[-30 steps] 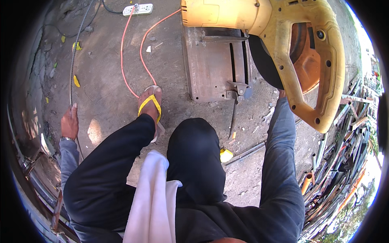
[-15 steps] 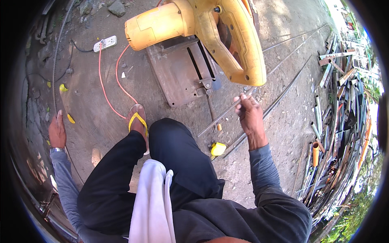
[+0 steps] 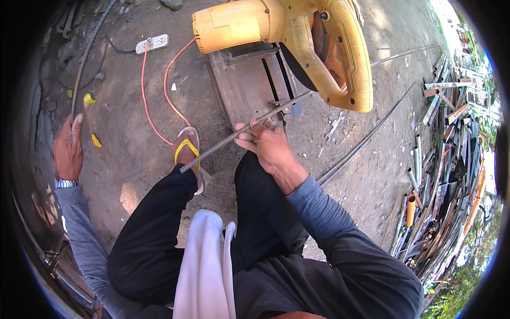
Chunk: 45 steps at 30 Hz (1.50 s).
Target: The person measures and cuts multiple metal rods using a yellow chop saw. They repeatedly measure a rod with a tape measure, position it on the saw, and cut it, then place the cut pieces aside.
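Rod, right side: the thin metal rod (image 3: pixel 212 150) slants over the front of the saw base (image 3: pixel 234 80), near end above the sandalled foot (image 3: pixel 187 146).
Right hand: the right hand (image 3: pixel 277 151) pinches that rod between thumb and fingers, back of hand up.
Shift: half a second ago the rod's near end lay right of the base; hand and rod have since swung left, so rod and machine now overlap in view.
Saw: yellow cut-off saw (image 3: pixel 239 24), handle and dark disc above the base's right edge.
Left hand: the left hand (image 3: pixel 69 151) grips a second, longer rod (image 3: pixel 81 72), thumb along it.
Ground: white power strip (image 3: pixel 152 43), orange cord (image 3: pixel 142 87) leading from it; dark metal lengths (image 3: pixel 348 159) lie right of the knee.
Right edge: heaped metal scrap (image 3: pixel 451 175).
Unclear: first rod's far end passes behind the saw handle; rod-to-base contact cannot be told. Left fingertips hidden; second rod cut off at the top. Clamp partly covered.
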Motion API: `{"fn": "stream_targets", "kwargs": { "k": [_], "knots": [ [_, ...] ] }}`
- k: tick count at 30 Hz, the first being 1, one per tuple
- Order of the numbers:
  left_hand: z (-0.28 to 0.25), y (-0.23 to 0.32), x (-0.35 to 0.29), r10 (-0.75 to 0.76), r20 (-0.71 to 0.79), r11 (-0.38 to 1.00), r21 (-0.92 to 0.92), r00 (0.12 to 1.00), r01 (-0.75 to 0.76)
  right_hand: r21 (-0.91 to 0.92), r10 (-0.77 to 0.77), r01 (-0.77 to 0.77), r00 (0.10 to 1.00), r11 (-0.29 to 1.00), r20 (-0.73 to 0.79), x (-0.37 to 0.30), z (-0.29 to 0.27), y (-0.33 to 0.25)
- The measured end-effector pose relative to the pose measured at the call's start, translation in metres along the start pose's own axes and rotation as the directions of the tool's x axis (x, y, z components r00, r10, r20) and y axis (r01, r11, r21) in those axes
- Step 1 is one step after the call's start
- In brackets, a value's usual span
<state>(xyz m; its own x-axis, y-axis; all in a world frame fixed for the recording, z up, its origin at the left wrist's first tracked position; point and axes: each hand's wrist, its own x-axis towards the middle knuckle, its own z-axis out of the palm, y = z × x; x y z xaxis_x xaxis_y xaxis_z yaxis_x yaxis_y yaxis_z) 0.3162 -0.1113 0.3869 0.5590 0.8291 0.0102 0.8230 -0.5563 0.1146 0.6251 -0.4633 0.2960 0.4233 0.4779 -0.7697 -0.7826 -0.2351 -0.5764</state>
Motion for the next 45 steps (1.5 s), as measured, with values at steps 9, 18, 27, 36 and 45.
{"fn": "stream_targets", "kwargs": {
  "k": [9,18,27,36,45],
  "knots": [
    [-0.010,0.030,-0.008,-0.006,0.070,0.992,-0.128,0.998,0.015,0.026,-0.020,0.019,0.999,0.999,0.039,0.083,0.023,0.096],
    [0.011,0.066,-0.012,0.158,0.068,0.960,-0.243,0.985,-0.137,0.120,0.003,-0.033,0.971,0.992,0.240,0.118,0.203,0.190],
    [0.090,0.000,-0.058,-0.021,0.096,0.965,-0.257,0.995,0.045,-0.551,0.416,0.730,0.390,0.404,0.821,0.080,0.221,0.231],
    [0.138,-0.091,-0.173,-0.187,-0.039,0.970,-0.164,0.982,0.178,-0.573,0.326,0.819,0.547,-0.019,0.771,0.042,0.112,0.058],
    [0.182,-0.054,-0.187,-0.119,0.227,0.978,-0.138,0.967,0.153,-0.397,-0.126,0.906,0.381,-0.145,0.916,0.052,0.113,0.076]
  ]
}}
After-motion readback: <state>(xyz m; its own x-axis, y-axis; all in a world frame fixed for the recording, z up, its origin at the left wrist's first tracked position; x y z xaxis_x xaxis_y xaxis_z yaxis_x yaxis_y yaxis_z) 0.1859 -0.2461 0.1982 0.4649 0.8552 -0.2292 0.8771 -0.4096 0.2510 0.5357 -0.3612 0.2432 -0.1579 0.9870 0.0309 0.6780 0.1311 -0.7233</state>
